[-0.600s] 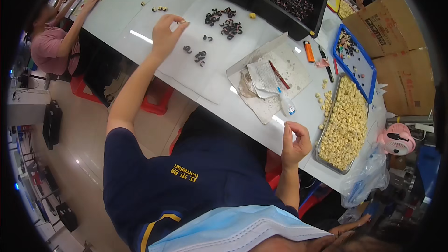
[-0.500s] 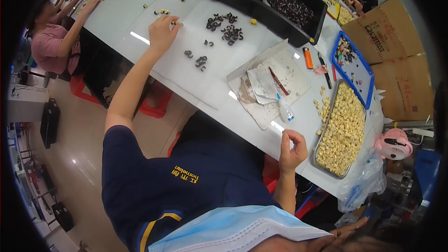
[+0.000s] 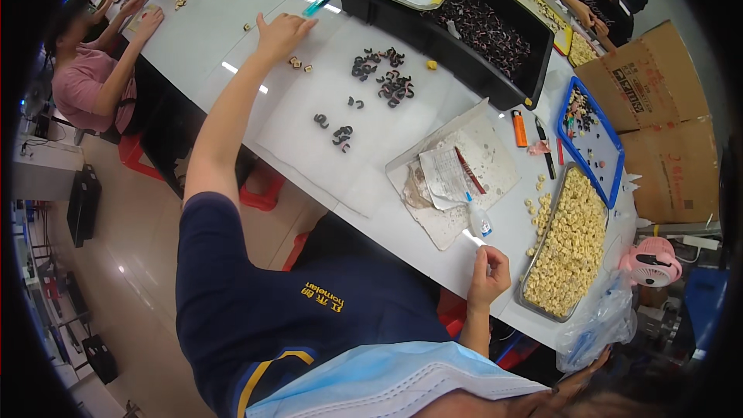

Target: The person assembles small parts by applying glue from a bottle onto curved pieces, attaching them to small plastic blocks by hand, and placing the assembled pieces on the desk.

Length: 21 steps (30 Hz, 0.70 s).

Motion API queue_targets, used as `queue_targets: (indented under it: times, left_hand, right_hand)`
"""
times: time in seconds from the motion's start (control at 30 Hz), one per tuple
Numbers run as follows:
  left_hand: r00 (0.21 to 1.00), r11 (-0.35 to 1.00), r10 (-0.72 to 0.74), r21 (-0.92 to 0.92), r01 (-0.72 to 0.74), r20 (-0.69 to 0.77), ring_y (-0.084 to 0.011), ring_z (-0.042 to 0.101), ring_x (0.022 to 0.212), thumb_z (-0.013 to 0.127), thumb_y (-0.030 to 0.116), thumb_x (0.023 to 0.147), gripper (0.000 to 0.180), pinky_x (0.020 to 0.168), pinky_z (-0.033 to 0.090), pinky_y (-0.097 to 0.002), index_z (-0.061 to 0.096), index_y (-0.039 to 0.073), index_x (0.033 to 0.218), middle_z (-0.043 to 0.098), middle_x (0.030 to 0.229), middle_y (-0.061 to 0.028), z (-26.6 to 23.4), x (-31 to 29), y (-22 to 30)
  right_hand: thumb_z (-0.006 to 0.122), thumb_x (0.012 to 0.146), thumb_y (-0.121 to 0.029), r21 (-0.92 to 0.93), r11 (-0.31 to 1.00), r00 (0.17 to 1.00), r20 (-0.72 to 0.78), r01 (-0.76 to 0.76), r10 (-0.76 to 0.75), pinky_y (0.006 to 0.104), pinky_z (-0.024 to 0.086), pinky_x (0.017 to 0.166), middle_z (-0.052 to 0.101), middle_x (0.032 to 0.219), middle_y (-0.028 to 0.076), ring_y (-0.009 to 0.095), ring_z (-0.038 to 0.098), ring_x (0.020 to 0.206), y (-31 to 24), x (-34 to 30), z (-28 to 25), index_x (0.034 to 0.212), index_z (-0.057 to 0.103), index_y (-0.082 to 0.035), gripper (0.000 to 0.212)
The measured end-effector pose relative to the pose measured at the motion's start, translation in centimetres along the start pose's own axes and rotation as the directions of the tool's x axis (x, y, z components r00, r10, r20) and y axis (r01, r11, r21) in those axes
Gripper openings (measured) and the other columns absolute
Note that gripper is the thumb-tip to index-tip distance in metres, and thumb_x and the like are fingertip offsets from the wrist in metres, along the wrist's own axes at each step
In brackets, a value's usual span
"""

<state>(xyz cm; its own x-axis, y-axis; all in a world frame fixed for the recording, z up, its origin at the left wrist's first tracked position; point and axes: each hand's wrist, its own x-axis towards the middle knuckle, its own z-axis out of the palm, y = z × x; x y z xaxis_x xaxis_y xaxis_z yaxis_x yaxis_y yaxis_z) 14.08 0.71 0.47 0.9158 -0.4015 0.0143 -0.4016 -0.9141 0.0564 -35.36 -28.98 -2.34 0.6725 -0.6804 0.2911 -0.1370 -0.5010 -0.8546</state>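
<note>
My left hand (image 3: 282, 37) reaches over the far left of the white table with its fingers stretched apart, and I see nothing held in it. Just beyond its fingertips lies a teal lighter-like object (image 3: 316, 5). Small yellowish pieces (image 3: 295, 63) lie below its wrist side, and one more (image 3: 248, 27) lies to its left. Close to the table's near edge, my right hand (image 3: 489, 275) is pinched closed; whatever is between its fingers cannot be made out. A small glue bottle (image 3: 481, 224) with a blue tip lies just above it, beside a stained cardboard sheet (image 3: 449, 178).
Dark curved pieces (image 3: 395, 89) form small piles mid-table. A black bin (image 3: 495, 31) of similar pieces stands behind. To the right are a tray of yellowish pieces (image 3: 565, 248), a blue tray (image 3: 592, 131), an orange lighter (image 3: 518, 128) and a pink fan (image 3: 652, 261). Two people sit nearby.
My left hand has opened from a pinch beside the small yellowish pieces and moved toward the teal object. My right hand stays pinched. The whole view has shifted slightly, so the table appears lower.
</note>
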Motion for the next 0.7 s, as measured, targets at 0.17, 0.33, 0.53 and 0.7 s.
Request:
queue_targets:
  times: [0.17,0.33,0.53,0.7]
  left_hand:
    - [0.885,0.936,0.351,0.071,-0.346,-0.307,-0.0202,0.047,0.114,0.055,0.034,0.086,0.027,0.1,0.011,-0.064,0.062,0.017,0.105,0.058,0.11,-0.0005,1.5,-5.3,1.6]
    - [0.865,0.984,0.153,-0.008,-0.178,-0.477,-0.0171,0.052,0.102,0.065,0.03,0.077,0.018,0.099,0.016,-0.0635,0.067,0.013,0.083,0.061,0.098,0.0003,2.3,-3.5,-1.3]
    - [0.818,0.993,-0.12,-0.071,0.096,-0.562,-0.022,0.052,0.103,0.064,0.034,0.079,0.025,0.092,0.032,-0.0522,0.068,0.01,0.085,0.061,0.099,-0.0051,3.2,3.5,-0.4]
    - [0.922,0.95,-0.231,-0.276,0.145,-0.31,-0.0277,0.057,0.095,0.068,0.032,0.076,0.033,0.081,0.046,-0.039,0.065,0.005,0.095,0.061,0.1,-0.0148,3.6,7.4,-0.9]
  right_hand:
    - [0.063,0.082,-0.002,0.133,0.984,0.993,-0.014,-0.115,0.117,0.0214,0.046,0.066,0.062,0.081,0.005,0.009,0.056,0.07,0.3,0.3,0.0,0.088,0.06,0.002,0.007]
    - [0.062,0.083,-0.002,0.14,0.978,0.988,0.005,-0.153,0.153,0.0217,0.046,0.067,0.062,0.08,0.006,0.009,0.056,0.071,0.7,0.4,0.3,0.089,0.059,0.001,0.007]
    - [0.06,0.085,-0.002,0.155,0.966,0.978,0.003,-0.207,0.209,0.0219,0.046,0.067,0.061,0.079,0.006,0.01,0.057,0.071,0.2,0.7,0.3,0.088,0.056,0.002,0.007]
    - [0.06,0.085,-0.003,0.135,0.961,0.97,-0.008,-0.241,0.244,0.0217,0.046,0.067,0.06,0.077,0.006,0.01,0.056,0.07,0.3,0.4,0.3,0.087,0.056,0.001,0.006]
